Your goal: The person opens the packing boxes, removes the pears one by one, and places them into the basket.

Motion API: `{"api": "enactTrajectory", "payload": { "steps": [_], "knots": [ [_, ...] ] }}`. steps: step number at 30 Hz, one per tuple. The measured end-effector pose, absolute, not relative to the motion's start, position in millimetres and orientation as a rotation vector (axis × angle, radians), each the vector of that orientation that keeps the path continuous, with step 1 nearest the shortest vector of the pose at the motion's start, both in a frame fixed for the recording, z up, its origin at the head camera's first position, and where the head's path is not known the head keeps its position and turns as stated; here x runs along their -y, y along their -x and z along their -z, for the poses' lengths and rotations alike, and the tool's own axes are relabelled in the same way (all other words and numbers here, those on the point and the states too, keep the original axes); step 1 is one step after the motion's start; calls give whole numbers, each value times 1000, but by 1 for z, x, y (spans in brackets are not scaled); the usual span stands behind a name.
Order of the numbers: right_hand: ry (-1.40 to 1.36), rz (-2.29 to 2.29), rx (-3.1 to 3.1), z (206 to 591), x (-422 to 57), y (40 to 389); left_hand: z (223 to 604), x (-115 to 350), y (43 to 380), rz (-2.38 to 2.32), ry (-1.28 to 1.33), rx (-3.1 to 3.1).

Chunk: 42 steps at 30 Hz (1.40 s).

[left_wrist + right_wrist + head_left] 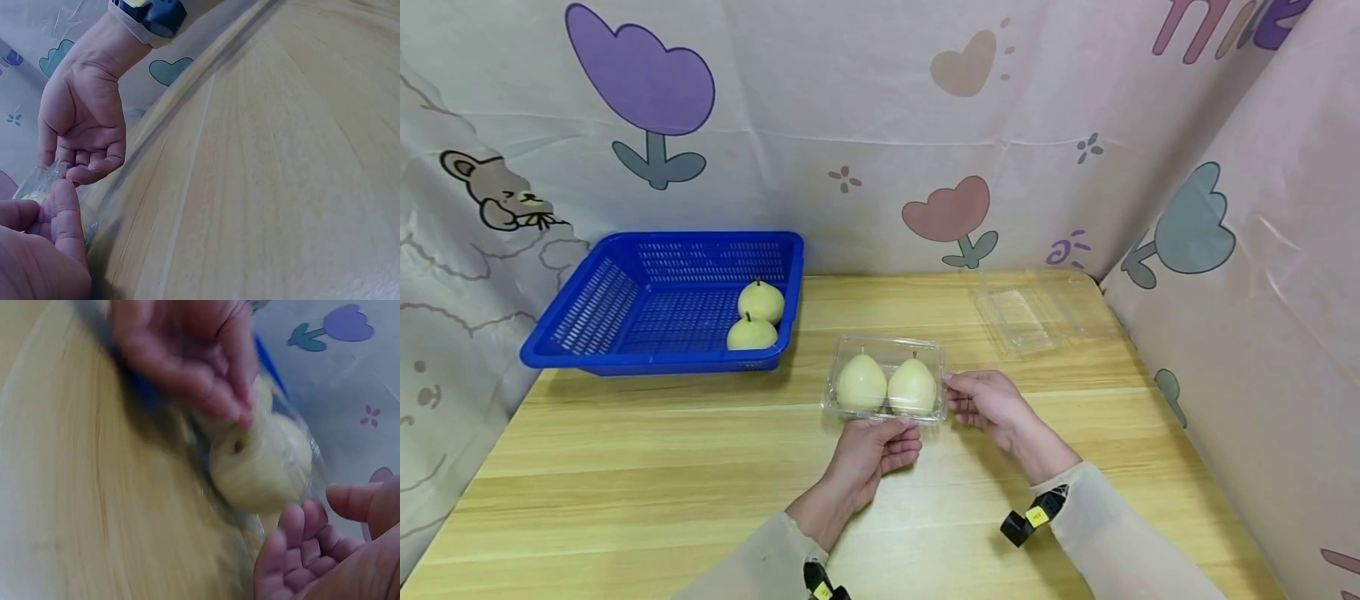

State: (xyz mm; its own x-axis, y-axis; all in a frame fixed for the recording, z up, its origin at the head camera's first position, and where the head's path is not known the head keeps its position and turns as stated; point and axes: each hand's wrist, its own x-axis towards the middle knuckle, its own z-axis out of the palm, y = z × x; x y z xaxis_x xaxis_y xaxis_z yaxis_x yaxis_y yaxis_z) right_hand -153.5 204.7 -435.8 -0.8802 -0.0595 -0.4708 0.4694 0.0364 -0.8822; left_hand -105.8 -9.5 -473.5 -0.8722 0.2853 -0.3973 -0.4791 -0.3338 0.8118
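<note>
A clear plastic fruit box (891, 341) with two pale yellow pears (861, 383) side by side in it is at the middle of the table, its lid over the pears. My left hand (872, 454) pinches its front edge, thumb on top and fingers beneath. At the right edge, my right hand (996, 408) grips the box between thumb and fingers. The left wrist view has both hands meeting at the box, which is mostly cut off there. Through the plastic in the right wrist view, a pear (262, 475) shows its stem end, somewhat blurred.
A blue plastic basket (662, 360) stands at the back left, holding two more pears (760, 302) in its right end. Toward the back right lies another clear plastic box (1022, 321), unfolded. Printed curtains border the wooden table (647, 483) behind and at the sides.
</note>
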Motion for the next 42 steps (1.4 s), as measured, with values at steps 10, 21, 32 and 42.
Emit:
{"api": "enactTrajectory", "payload": {
  "steps": [10, 21, 32, 42],
  "knots": [
    [-385, 1914, -1783, 435, -209, 154, 472, 9, 105, -2245, 259, -1467],
    [-396, 1863, -1893, 431, -204, 152, 473, 8, 103, -2241, 244, -1511],
    [-427, 1872, -1852, 431, -200, 154, 471, 4, 103, -2233, 225, -1574],
    [-442, 1870, -1842, 432, -199, 155, 472, 2, 102, -2227, 238, -1596]
  ]
}}
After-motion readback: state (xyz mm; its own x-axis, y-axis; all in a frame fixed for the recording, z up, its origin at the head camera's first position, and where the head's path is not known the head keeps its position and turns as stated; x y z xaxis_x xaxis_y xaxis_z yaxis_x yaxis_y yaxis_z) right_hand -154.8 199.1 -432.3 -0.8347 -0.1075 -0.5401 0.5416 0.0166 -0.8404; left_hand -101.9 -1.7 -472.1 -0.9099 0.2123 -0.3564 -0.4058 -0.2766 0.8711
